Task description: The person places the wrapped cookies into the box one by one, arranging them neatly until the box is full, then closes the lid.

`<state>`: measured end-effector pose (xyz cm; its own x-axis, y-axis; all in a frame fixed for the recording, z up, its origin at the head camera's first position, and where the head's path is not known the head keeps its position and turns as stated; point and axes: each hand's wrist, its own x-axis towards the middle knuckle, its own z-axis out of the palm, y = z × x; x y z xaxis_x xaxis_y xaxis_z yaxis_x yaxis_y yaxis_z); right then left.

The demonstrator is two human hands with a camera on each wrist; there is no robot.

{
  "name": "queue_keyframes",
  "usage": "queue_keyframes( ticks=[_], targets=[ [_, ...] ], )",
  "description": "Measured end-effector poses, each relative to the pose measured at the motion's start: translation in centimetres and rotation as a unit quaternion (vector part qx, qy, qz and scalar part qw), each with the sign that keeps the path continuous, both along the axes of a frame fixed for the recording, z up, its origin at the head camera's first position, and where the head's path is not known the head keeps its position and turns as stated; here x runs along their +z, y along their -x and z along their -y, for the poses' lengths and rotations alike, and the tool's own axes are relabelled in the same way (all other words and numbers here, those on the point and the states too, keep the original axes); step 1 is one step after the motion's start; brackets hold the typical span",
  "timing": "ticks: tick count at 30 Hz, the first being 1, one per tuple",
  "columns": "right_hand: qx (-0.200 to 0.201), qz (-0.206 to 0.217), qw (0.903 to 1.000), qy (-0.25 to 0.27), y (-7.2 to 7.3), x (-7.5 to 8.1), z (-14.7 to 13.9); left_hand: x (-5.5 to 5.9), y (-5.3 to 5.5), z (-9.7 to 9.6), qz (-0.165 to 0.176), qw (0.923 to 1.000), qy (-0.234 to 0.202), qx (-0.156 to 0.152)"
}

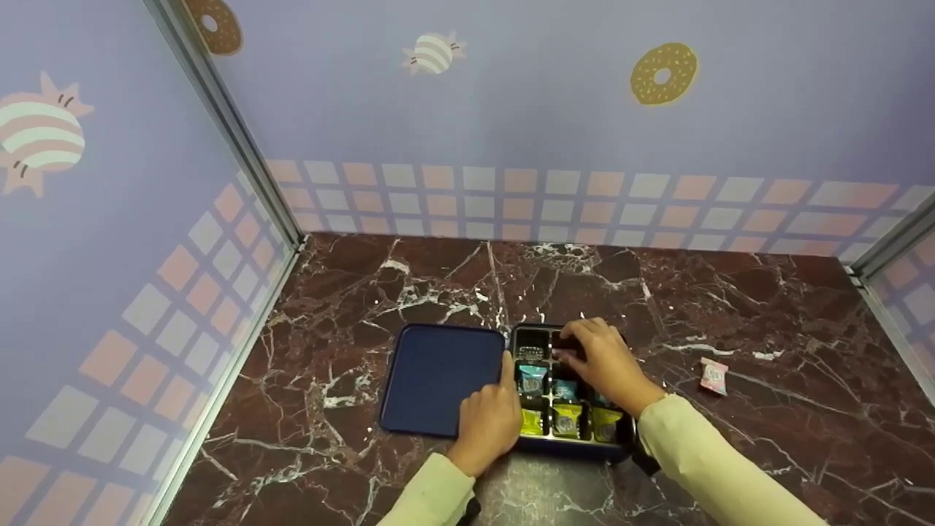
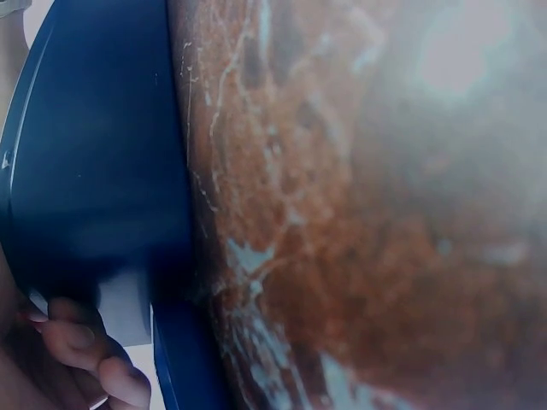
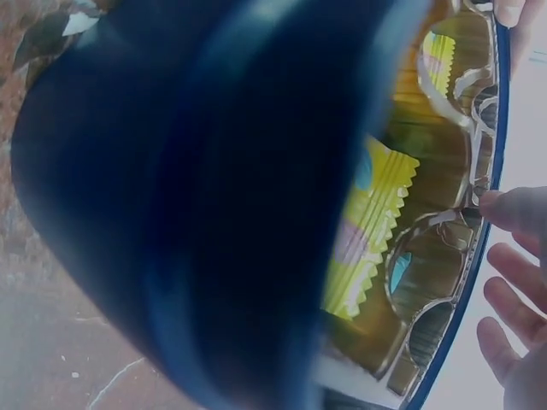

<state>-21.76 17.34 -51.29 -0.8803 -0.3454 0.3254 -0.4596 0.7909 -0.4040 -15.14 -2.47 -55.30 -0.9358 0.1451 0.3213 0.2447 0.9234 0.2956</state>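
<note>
A dark blue box (image 1: 573, 447) has a clear divided insert. Yellow-wrapped candies (image 1: 567, 421) fill the front row, with blue-wrapped candies (image 1: 532, 380) in the row behind. My right hand (image 1: 610, 364) reaches over the box, thumb and fingertips at the back middle compartment. In the right wrist view its fingers (image 3: 514, 295) are spread apart beside the insert, with no candy visible among them. My left hand (image 1: 491, 418) rests at the box's left side. Its index finger lies straight along the rim while the other fingers bend over the lid's edge.
The flat blue lid (image 1: 431, 380) lies left of the box, right up against it. One pink-wrapped candy (image 1: 714, 376) is on the marbled tabletop (image 1: 350, 292) to the right. Patterned wall panels (image 1: 475, 131) border the table at the back and sides.
</note>
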Motion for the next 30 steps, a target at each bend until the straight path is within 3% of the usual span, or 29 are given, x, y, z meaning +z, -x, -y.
queue_keyframes(
  ticks=[14, 23, 30],
  targets=[
    [-0.012, -0.004, 0.9999, -0.002, -0.2, 0.1, -1.3, -0.1, 0.1, 0.0, 0.001, 1.0, -0.004, 0.001],
    [-0.036, 0.0, 0.9994, -0.002, -0.7, 0.2, -3.1, -0.3, 0.0, 0.0, -0.035, 0.9994, 0.005, 0.001],
    [-0.047, -0.018, 0.9987, -0.004, -1.1, -0.1, -4.7, -0.2, 0.1, 0.0, -0.002, 0.9999, -0.007, -0.008]
  ],
)
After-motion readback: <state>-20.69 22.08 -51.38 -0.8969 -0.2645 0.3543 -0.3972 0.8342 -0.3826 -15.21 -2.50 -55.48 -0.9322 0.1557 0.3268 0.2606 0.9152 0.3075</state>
